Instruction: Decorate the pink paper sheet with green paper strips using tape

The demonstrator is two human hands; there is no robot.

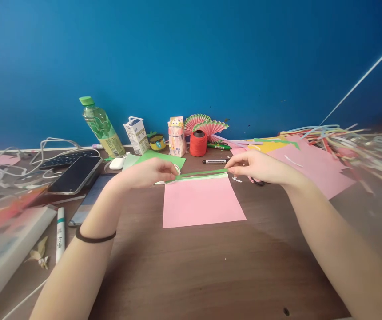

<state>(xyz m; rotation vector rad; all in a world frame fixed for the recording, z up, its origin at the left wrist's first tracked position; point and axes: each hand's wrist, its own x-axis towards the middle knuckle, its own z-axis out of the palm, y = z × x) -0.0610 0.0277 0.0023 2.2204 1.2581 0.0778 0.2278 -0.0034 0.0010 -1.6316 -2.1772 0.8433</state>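
Head: pink paper (pixel 202 202), brown table (pixel 191 271), blue wall (pixel 184 58)

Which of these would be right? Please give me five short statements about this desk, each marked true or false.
1. The left hand and right hand hold a narrow green paper strip. True.
2. A rectangular pink paper sheet lies on the brown tabletop. True.
3. A black band circles the right arm. False: it circles the left arm.
4. A red spool of thread stands near pleated pink-and-green fans. True.
5. A green-capped plastic bottle stands right of the spool. False: it stands left.
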